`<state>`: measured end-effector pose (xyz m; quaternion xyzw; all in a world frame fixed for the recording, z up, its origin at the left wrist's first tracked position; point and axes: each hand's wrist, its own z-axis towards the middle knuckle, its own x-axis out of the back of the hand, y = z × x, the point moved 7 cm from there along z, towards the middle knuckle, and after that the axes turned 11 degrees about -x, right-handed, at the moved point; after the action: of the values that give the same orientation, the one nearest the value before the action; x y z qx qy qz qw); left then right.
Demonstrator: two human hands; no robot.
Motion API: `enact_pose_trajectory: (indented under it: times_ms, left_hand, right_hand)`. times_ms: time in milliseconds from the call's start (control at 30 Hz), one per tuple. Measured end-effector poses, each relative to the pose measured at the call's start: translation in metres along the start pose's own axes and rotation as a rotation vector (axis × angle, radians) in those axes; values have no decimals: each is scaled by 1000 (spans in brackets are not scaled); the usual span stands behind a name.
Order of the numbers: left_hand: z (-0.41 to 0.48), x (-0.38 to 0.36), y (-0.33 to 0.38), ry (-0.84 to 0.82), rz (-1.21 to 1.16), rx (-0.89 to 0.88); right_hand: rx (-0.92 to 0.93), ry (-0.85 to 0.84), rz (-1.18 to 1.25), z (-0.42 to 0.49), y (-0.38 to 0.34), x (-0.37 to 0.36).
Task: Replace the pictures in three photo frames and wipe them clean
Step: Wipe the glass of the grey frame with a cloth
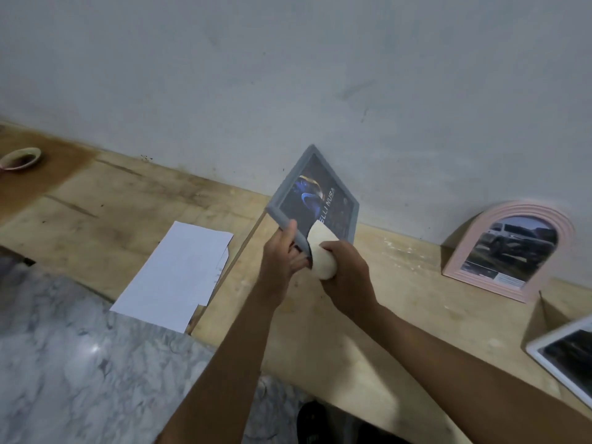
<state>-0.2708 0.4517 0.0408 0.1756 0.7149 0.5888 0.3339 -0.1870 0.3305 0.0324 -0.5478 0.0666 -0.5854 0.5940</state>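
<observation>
A grey photo frame with a dark blue picture is held tilted above the wooden table, near the wall. My left hand grips its lower left edge, thumb on the front. My right hand holds a cream cloth bunched against the frame's lower front. A pink arched frame with a car picture stands against the wall at the right. A white frame lies at the right edge, partly cut off.
White paper sheets lie on the wooden table left of my hands. A marble slab covers the lower left. A small pink bowl sits far left. A brown cardboard piece stands by the white frame.
</observation>
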Motion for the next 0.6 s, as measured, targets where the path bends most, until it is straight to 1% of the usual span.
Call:
enact_pose_trajectory:
  times_ms: [33,67,167,300,367,400,433,500,567,600]
  left_hand:
    - [-2,1,3,64,148,-73]
    - [-3,3,5,114,234,-129]
    - [-8,11,11,198,262,-205]
    - [-10,14,6,296,308,-197]
    - [-14,11,1,314,360,-181]
    - [-18,9,0,318,372,-179]
    - [-20,8,-4,321,363,-179]
    - [-26,5,-9,324,324,-190]
    - [-31,0,-17,312,309,-197]
    - [-34,-3,-21,304,311,-199]
  right_hand:
    - [5,-5,0,1,-5,-5]
    - [0,-15,-6,2,-7,-8]
    - [-10,-56,-28,-5,-6,-11]
    - [34,-80,-52,-25,-10,-8]
    - [22,-101,-49,-38,-9,1]
    - [46,-106,-68,-45,-9,9]
    - [106,-101,-120,-52,-10,16]
    - [286,-106,-267,-67,-14,30]
    - [420,-158,-365,-83,-12,38]
    - [454,-195,-398,-93,-10,40]
